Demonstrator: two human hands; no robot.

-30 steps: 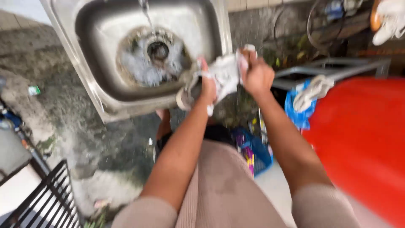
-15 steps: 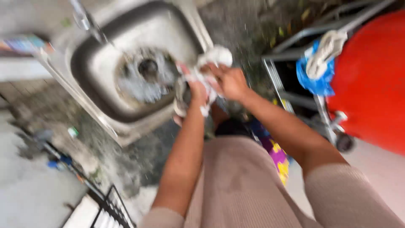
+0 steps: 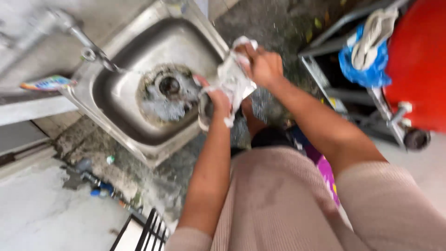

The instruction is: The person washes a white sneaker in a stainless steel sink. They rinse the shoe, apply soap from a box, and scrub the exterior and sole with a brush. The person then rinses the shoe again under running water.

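Both hands hold a wet, soapy white cloth over the near edge of a steel sink. My right hand grips its upper end. My left hand closes on the lower end, where a strap-like loop hangs down. Foam lies around the drain in the basin. A metal tap reaches over the sink from the left.
A red drum stands at the right beside a metal frame draped with a blue bag and a pale rope. A colourful tube lies on the ledge at left. A black grille sits at the bottom.
The view has swung, so the sink now sits further left. Both hands keep hold of the white cloth, and the right hand has lifted its end higher.
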